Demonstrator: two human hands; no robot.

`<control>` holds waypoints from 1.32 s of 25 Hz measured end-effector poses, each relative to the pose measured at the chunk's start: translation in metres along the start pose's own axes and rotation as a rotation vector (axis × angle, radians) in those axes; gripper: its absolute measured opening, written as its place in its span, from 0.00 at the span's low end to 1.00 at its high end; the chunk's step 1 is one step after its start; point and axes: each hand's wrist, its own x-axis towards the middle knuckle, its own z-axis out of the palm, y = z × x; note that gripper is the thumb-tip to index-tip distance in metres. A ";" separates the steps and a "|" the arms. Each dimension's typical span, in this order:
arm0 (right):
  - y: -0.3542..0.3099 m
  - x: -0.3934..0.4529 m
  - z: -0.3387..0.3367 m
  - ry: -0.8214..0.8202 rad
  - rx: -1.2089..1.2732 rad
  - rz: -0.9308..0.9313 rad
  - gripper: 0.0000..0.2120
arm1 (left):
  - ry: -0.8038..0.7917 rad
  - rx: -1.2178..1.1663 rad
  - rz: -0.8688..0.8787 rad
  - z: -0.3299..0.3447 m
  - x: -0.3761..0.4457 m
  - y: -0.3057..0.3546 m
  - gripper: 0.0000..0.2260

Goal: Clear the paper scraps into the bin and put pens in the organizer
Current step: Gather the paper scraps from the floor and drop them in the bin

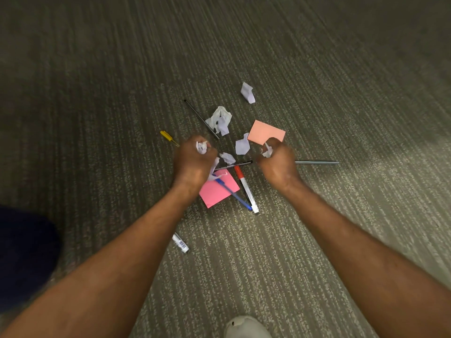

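My left hand grips crumpled white paper scraps in a fist above the carpet. My right hand grips another white scrap. Loose white scraps lie beyond them: a big crumpled one, a far one and smaller ones between my hands. A pink note and an orange note lie flat. Pens lie scattered: a red-capped marker, a blue pen, a black pen, a grey pen, a yellow pen.
Everything lies on striped grey carpet. A short white marker lies beside my left forearm. A white shoe tip shows at the bottom edge and a dark shape at the left. No bin or organizer is in view.
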 end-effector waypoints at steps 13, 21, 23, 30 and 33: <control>-0.244 -0.123 0.007 -0.170 0.311 -0.417 0.11 | 0.415 0.114 0.181 -0.225 -0.103 0.076 0.06; -0.398 -0.212 0.067 -0.438 0.517 -0.601 0.07 | 0.771 0.182 0.030 -0.392 -0.154 0.052 0.07; -0.417 -0.231 0.093 -0.548 0.500 -0.563 0.06 | 0.766 0.220 -0.072 -0.417 -0.161 0.031 0.09; -0.426 -0.259 0.151 -0.857 0.222 -0.348 0.16 | 0.514 0.232 -0.439 -0.449 -0.155 -0.034 0.13; -0.420 -0.259 0.163 -0.915 0.246 -0.324 0.12 | 0.496 0.219 -0.476 -0.445 -0.156 -0.042 0.15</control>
